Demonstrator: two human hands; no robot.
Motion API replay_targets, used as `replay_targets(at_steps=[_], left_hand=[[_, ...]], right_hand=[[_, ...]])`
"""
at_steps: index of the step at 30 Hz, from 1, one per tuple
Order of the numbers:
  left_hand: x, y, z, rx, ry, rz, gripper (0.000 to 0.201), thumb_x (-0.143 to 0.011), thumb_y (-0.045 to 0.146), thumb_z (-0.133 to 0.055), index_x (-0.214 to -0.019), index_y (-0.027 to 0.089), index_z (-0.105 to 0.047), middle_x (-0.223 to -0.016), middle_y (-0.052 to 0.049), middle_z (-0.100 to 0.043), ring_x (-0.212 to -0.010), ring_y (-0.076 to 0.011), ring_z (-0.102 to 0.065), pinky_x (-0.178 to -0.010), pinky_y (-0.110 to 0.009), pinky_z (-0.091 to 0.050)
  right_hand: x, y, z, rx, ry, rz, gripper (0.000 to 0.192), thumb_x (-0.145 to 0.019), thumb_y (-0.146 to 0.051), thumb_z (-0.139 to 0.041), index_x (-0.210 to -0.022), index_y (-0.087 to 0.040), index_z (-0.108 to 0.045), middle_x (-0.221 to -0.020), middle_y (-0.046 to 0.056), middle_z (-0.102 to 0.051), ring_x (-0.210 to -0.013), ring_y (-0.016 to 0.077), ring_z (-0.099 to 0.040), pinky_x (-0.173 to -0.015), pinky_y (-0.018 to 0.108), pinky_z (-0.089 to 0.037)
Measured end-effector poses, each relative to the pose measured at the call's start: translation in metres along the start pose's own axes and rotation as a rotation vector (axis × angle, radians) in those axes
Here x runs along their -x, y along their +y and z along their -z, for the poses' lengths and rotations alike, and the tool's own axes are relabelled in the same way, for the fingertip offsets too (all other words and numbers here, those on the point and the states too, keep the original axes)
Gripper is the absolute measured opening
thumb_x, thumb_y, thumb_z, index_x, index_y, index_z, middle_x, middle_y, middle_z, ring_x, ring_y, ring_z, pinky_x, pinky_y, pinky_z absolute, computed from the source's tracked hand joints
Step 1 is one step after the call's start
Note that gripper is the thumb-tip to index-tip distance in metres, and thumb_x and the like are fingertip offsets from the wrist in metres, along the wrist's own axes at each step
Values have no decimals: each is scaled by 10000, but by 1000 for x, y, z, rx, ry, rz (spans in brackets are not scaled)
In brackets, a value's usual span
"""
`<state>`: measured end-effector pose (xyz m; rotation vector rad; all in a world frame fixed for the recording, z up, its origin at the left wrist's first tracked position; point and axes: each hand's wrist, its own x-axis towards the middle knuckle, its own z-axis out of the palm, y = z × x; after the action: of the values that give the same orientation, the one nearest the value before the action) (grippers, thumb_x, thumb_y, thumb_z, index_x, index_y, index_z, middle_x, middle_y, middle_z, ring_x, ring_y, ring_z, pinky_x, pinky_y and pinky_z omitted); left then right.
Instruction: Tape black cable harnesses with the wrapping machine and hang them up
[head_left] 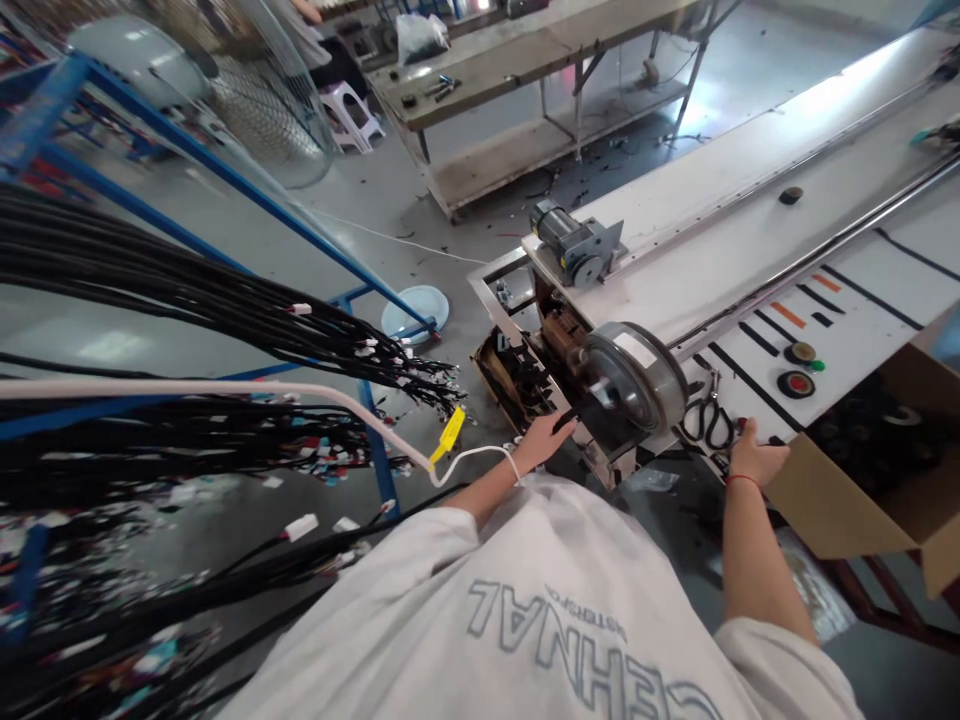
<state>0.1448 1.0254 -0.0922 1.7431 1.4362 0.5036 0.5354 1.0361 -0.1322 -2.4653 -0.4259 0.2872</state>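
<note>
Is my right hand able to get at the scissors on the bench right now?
Probably yes. The right hand rests at the bench edge just beside the scissors, with nothing lying between them. The cardboard box sits on its other side.

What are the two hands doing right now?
Left hand: touching a black piece by the round metal wheel; grip cannot be told.
Right hand: closed, beside the scissors; contents hidden.

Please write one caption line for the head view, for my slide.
Left hand touches a black piece beside the round metal wheel; right hand rests near black scissors.
</note>
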Motion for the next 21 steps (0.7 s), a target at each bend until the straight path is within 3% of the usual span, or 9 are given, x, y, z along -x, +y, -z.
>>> replay_targets(at_steps=[7, 11, 15, 21], left_hand=[[-23, 15, 1, -78, 35, -9, 231, -906, 374, -554, -859, 175, -660, -716, -40, -636, -699, -188, -592, -683, -259, -416], [-27, 6, 5, -142, -78, -30, 206, -878, 365, -580, -898, 178, -664, -772, -51, -662, -743, -200, -613, -700, -263, -435], [-20, -14, 11, -240, -211, 41, 99, -833, 250, -589, -858, 181, -655, -796, -33, -670, -769, -190, -623, -699, -245, -439], [8, -29, 16, -209, -141, 52, 239, -889, 359, -565, -1014, 168, -636, -943, -85, -701, -879, -234, -649, -772, -283, -461]], right_hand=[[3, -2, 2, 0, 11, 29, 601, -851, -511, -644, -1211, -73, -446, -1284, 300, -494, -1239, 435, -471, -1044, 553, -392], [5, -4, 3, -12, 20, 8, 588, -844, -508, -662, -1197, -81, -465, -1287, 290, -507, -1237, 424, -481, -1051, 538, -396], [5, -3, 3, -39, 35, 0, 566, -860, -542, -637, -1178, -102, -476, -1281, 282, -516, -1238, 415, -484, -1056, 537, -393], [2, 0, 0, -13, 26, -4, 646, -801, -550, -715, -1191, -96, -472, -1273, 282, -523, -1232, 430, -486, -1041, 545, -402]])
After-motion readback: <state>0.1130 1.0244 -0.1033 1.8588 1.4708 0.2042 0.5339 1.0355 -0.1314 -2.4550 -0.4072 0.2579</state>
